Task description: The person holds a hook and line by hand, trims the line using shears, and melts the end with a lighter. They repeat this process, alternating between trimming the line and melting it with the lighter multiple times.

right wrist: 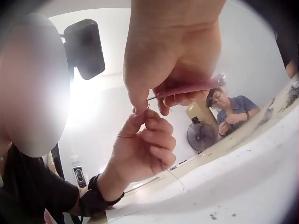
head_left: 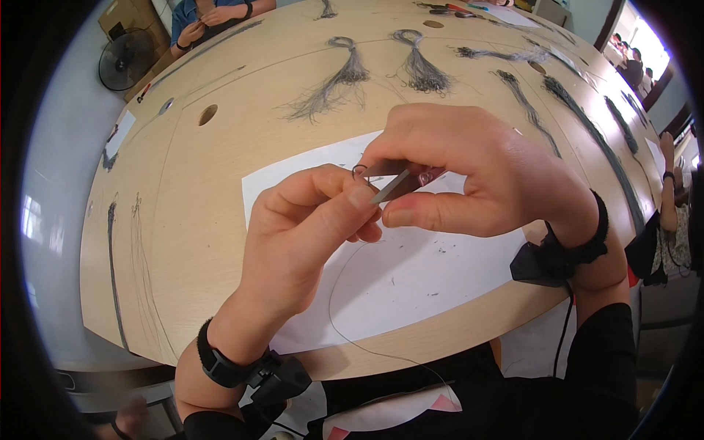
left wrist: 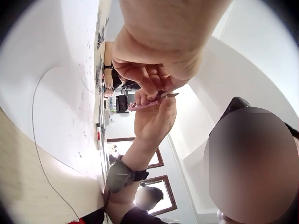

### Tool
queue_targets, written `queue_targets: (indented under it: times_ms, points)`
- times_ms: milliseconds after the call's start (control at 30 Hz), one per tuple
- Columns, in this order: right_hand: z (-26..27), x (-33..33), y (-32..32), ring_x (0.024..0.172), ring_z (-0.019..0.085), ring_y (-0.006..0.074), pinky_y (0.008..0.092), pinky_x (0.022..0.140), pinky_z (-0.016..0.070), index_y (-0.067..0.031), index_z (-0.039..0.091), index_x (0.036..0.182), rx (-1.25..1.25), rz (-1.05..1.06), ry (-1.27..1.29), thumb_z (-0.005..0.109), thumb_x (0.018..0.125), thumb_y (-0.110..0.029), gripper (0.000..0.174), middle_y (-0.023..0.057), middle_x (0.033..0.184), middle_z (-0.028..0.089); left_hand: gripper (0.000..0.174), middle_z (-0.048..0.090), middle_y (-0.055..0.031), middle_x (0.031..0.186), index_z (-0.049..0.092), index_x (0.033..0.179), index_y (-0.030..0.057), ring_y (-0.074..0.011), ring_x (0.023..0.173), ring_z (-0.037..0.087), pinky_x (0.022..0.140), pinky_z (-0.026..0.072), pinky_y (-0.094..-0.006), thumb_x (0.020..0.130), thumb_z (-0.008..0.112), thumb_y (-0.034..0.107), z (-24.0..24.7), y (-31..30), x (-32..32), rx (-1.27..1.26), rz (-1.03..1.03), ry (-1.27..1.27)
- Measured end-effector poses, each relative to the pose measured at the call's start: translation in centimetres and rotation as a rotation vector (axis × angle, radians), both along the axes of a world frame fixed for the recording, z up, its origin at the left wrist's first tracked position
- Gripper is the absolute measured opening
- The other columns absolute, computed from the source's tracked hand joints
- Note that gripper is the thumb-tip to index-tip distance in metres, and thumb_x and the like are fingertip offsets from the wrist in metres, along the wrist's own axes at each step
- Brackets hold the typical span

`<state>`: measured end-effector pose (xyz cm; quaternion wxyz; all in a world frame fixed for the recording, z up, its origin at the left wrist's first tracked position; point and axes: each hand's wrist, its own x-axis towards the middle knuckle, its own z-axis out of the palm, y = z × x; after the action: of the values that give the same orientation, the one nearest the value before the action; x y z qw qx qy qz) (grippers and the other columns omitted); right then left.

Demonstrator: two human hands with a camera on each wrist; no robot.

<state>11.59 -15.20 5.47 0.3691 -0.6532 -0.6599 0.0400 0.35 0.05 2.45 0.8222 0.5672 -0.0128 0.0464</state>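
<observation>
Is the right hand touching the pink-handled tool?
Touching. The head view shows the right hand pinching the tool between thumb and fingers.

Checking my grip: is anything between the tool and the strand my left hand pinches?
Nothing visible. The tool in the right hand reaches the fingertips of the left hand directly, where the strand is pinched, above the paper.

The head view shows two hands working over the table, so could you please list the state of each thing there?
left hand: pinches the thread between thumb and forefinger
right hand: grips the pink-handled tool
pink-handled tool: held above the paper, tip at the left fingertips
thread: slack, curving over the paper and past the table edge
paper sheet: flat on the table, speckled
fibre bundles: lying on the table, untouched
</observation>
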Motion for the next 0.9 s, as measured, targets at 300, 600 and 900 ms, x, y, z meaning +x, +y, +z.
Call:
queue_targets:
  times_ms: [300,600,900]
  points:
    - [-0.51,0.47,0.21,0.06,0.052,0.0182,0.0251,0.051,0.0436,-0.0022,0.053,0.087,0.049,0.042,-0.133,0.062,0.069,-0.021,0.027,0.0072,0.068,0.049,0.011,0.057,-0.0077,0.08,0.054,0.086,0.0004,-0.0131,0.068,0.055,0.06,0.0472,-0.0249,0.078,0.05,0.008,-0.34,-0.03,0.01,0.084,-0.051,-0.019]
    - [-0.82,0.59,0.38,0.057,0.049,0.0207,0.0278,0.051,0.0391,-0.0032,0.054,0.084,0.082,0.056,-0.206,0.061,0.068,-0.023,0.026,0.0059,0.064,0.05,0.013,0.057,-0.0074,0.08,0.055,0.088,0.0003,-0.0122,0.068,0.055,0.06,0.0469,-0.0241,0.077,0.052,0.008,-0.65,0.22,0.21,0.111,-0.068,0.005]
    - [-0.59,0.3,0.24,0.066,0.049,0.0272,0.0335,0.057,0.04,-0.0014,0.053,0.075,0.006,0.014,-0.139,0.06,0.069,-0.021,0.021,0.0098,0.066,0.049,0.008,0.057,-0.0057,0.077,0.055,0.082,-0.0001,-0.0097,0.067,0.053,0.06,0.044,-0.0213,0.077,0.053,0.005,-0.41,-0.1,0.22,0.12,-0.037,0.018]
